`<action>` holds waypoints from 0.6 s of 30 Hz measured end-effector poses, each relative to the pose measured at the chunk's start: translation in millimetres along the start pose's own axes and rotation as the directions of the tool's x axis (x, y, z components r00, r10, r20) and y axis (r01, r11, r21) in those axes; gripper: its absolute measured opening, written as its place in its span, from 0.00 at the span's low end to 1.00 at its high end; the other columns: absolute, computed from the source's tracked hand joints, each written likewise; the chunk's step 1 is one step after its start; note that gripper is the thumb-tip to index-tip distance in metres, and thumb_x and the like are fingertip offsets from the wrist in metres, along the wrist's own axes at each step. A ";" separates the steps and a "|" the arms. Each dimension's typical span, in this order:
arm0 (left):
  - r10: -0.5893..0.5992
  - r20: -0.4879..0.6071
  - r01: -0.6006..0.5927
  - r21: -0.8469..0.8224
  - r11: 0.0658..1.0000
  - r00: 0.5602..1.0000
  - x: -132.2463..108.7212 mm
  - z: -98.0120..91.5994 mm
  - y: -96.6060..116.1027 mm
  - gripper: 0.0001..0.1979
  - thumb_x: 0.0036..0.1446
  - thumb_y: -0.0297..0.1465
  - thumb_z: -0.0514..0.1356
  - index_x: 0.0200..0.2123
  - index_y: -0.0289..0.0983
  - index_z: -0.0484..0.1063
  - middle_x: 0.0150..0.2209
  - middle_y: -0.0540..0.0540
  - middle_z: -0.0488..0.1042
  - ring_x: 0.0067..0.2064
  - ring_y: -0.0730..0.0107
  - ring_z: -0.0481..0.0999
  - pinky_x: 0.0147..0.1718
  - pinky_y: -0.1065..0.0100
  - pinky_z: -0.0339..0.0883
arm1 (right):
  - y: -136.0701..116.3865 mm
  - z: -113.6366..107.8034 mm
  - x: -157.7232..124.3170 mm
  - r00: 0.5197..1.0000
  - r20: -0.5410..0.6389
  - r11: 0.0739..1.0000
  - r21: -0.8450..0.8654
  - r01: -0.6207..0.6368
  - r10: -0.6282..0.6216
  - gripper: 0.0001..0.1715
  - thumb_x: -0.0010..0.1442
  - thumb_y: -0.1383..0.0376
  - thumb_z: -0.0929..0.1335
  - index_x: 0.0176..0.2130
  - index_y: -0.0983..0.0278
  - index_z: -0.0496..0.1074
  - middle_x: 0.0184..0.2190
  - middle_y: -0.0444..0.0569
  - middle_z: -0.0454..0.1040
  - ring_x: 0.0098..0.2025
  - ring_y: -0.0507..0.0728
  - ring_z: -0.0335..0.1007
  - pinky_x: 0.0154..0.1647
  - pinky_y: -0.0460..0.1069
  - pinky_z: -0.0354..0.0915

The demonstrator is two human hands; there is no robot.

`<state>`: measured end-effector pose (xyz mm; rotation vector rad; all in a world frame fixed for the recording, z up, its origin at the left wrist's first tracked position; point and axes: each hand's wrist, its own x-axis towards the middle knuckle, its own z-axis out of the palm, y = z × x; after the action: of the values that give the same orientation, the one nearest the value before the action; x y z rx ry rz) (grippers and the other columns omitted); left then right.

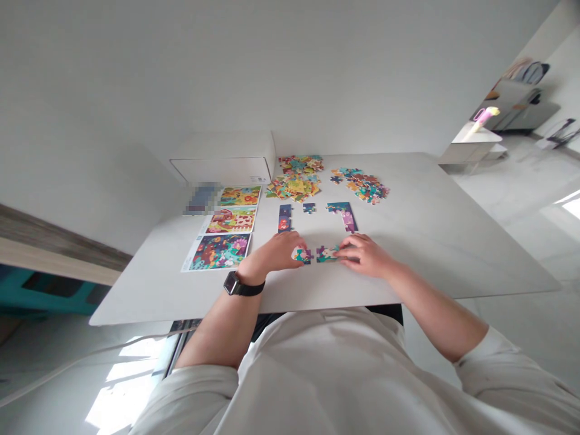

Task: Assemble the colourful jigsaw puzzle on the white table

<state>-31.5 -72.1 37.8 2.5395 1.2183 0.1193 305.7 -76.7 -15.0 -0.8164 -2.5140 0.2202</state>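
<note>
Left hand pinching piece, right hand pinching strip, near side of table — both gripping outer ends, probably leaving facing edges free. Sheets lying left, likely for easy peeking.

Your two hands faced each other, low and close, with a gap between them.
Your left forearm slanted up and inward to the left wrist, which bent so that the left hand pointed right, its back up, index finger and thumb curving forward with a small space between their tips. Your right forearm ran up and leftward, its wrist nearly straight; the right hand lay palm down, fingers slightly bent and parted, tips pointing left. Both elbows bent outward, clear of your trunk.
</note>
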 end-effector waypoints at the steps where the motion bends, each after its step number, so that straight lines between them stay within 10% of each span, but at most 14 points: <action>1: 0.007 -0.002 -0.007 -0.004 1.000 1.000 0.1 0.0 0.7 0.19 0.57 0.36 0.71 0.52 0.40 0.79 0.50 0.42 0.79 0.52 0.52 0.78 0.53 0.58 0.70 | 0.0 0.2 0.3 1.000 -0.001 1.000 0.000 0.000 0.000 0.15 0.69 0.63 0.74 0.54 0.52 0.85 0.49 0.52 0.80 0.51 0.63 0.77 0.58 0.61 0.72; 18: 0.146 -0.093 -0.149 -0.027 0.988 0.985 6.4 2.9 8.8 0.15 0.60 0.32 0.69 0.51 0.42 0.82 0.49 0.43 0.81 0.50 0.56 0.80 0.53 0.60 0.70 | -2.0 -1.2 2.6 1.000 0.009 1.000 0.023 -0.012 0.012 0.16 0.67 0.65 0.75 0.53 0.53 0.85 0.49 0.52 0.80 0.51 0.63 0.78 0.57 0.60 0.72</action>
<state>-20.3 -73.0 37.5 2.6181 1.0494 0.2903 303.6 -76.8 -12.4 -0.8230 -2.5109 0.2574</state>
